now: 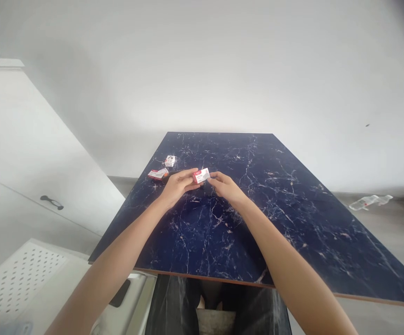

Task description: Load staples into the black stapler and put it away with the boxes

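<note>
At the far left stands a white cabinet (41, 139) with a dark handle (51, 203) on its front. Below it, at the lower left, is a white panel (22, 277) with rows of small dark holes. To the right of that, beside the left forearm, a dark flat object (120, 294) is partly hidden.

Next comes the bench (258, 228), its blue top veined in white, with its far edge near a pale wall (223, 70). On its left side lies a red-and-white packet (158, 174); slightly farther back and to the right sits a white carton (170, 161). A dark item with an orange spot (166, 175) shows between the packet and the left hand (177, 187), mostly covered.

The left hand's grip is narrow, closed on the left end of a small red-and-white box (202, 175), which is held tilted over the bench's middle, printed face up. The right hand (225, 186) has bent fingers at the box's right end; I cannot tell whether its grip pinches the box or just touches it. Dark trousers (169, 307) show below the near edge. At the far right, beyond the bench, a clear bottle (364, 202) lies on its side on the floor (390, 223).
</note>
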A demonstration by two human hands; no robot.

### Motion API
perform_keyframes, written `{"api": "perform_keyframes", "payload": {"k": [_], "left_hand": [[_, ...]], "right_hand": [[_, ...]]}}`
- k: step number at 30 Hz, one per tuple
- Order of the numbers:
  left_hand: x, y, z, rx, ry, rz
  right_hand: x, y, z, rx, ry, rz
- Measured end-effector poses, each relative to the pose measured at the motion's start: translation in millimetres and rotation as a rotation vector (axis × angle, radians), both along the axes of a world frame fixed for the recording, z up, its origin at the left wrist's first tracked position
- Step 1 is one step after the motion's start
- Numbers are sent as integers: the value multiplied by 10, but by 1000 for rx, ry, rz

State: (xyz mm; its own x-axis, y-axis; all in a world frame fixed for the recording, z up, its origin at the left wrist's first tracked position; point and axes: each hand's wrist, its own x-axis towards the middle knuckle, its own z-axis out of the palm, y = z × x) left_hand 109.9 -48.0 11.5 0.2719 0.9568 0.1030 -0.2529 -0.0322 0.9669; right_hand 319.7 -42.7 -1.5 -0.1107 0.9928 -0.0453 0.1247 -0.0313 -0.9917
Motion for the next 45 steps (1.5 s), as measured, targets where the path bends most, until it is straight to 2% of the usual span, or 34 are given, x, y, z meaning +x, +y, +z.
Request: {"api": "perform_keyframes", "payload": {"k": [5,9,11,14,17,20,25,28,33,35,39,41,45], "left_hand": [[6,22,-51,-28,44,28],[23,39,-114,-35,93,87],[23,43,-126,-43,106,107],[16,43,-120,-61,97,123],[18,38,-108,-72,95,130],[34,27,-112,-65,92,131],[90,-11,-144,-51,48,161],[134,-39,-162,-46,-17,164],[149,-48,-157,-36,-91,186],[132,-46,-133,-43,-114,188],[125,-76,-67,-53,-166,118],[137,-103,-44,-31,-140,116],[129,-128,-35,15,-62,110]], "right_hand": [[104,78,-47,-111,275,-238],[144,64,-30,-99,371,-286],[160,59,-14,-66,297,-294],[179,63,18,62,163,-317],[164,49,64,207,217,-327],[107,-8,113,285,212,-322],[4,-159,173,415,-99,-401],[-62,-225,168,487,-196,-447],[-180,-270,108,573,-211,-355],[-194,-270,100,552,-134,-336],[-206,-246,102,393,71,-285],[-229,-228,96,302,219,-231],[-252,-201,77,124,455,-217]]}}
